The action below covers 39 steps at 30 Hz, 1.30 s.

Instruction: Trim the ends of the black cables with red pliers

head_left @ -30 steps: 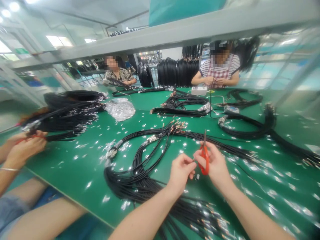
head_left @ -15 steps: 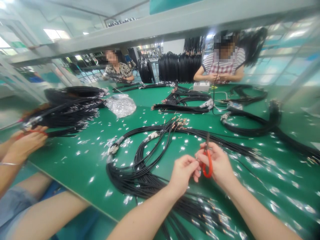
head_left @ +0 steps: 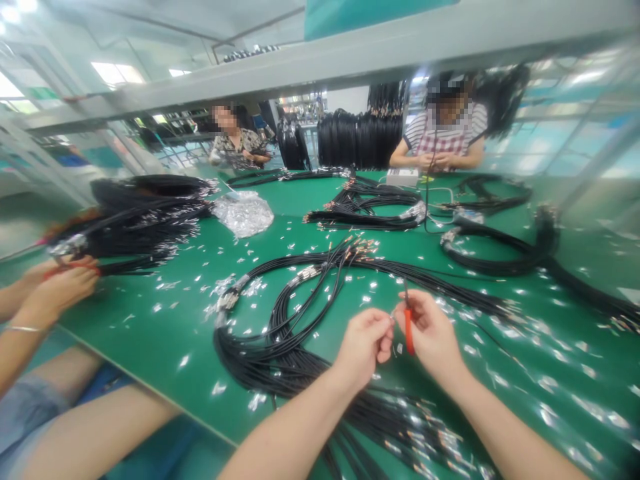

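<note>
My right hand (head_left: 431, 333) is closed round red-handled scissors (head_left: 409, 325), blades pointing up and away. My left hand (head_left: 363, 343) sits just left of it, fingers pinched on a thin black cable end that is too small to see well. Both hands hover over a green table (head_left: 150, 333). A large bundle of black cables (head_left: 290, 333) with metal-tipped ends loops under and ahead of my hands.
Small silvery scraps (head_left: 220, 287) litter the table. A clear plastic bag (head_left: 243, 212) lies at the back left. More cable bundles (head_left: 370, 207) lie across the table. A co-worker's hands (head_left: 60, 287) work at the left; two people sit at the far side.
The scissors have turned edge-on in my right hand, so the handle loops look narrower. Both hands stay close together in nearly the same place.
</note>
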Each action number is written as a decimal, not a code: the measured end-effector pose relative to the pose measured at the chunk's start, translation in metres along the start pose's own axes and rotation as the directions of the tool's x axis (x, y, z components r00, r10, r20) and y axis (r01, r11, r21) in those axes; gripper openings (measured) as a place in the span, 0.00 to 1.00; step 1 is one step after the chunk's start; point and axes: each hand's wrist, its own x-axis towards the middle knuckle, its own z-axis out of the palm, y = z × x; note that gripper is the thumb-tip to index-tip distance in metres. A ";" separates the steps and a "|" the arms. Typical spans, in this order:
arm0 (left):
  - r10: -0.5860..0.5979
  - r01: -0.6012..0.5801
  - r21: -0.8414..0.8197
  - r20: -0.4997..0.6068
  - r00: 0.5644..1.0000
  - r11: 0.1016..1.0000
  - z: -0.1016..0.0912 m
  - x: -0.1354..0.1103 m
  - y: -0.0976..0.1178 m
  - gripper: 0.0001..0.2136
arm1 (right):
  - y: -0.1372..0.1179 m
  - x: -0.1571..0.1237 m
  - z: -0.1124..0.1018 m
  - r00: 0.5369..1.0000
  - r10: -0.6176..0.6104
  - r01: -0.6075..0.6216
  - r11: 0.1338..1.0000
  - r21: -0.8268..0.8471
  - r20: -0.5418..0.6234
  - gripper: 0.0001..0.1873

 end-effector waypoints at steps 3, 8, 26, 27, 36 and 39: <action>0.027 -0.027 -0.052 -0.010 1.000 0.998 -0.002 0.000 0.008 0.10 | 0.002 0.004 -0.013 0.993 -0.005 0.027 0.981 -0.191 0.114 0.11; 0.048 -0.049 -0.072 -0.018 0.999 0.996 -0.006 0.002 0.016 0.11 | -0.004 0.007 -0.027 0.936 0.067 0.100 0.890 -0.445 0.345 0.14; 0.048 -0.048 0.001 -0.016 0.999 0.999 -0.007 0.001 0.015 0.10 | -0.006 0.002 -0.026 0.903 -0.086 0.342 0.736 -0.584 0.421 0.14; 0.051 -0.051 0.008 -0.011 0.999 0.999 -0.007 0.001 0.014 0.10 | -0.008 0.001 -0.027 0.899 -0.096 0.355 0.732 -0.582 0.427 0.14; 0.127 -0.125 0.055 -0.032 0.991 0.991 -0.005 -0.004 0.017 0.10 | -0.009 0.008 -0.031 0.902 -0.051 0.294 0.800 -0.523 0.428 0.14; 0.163 -0.160 0.043 -0.071 0.984 0.986 -0.004 -0.004 0.021 0.11 | -0.002 0.014 -0.037 0.928 0.020 0.173 0.862 -0.477 0.372 0.13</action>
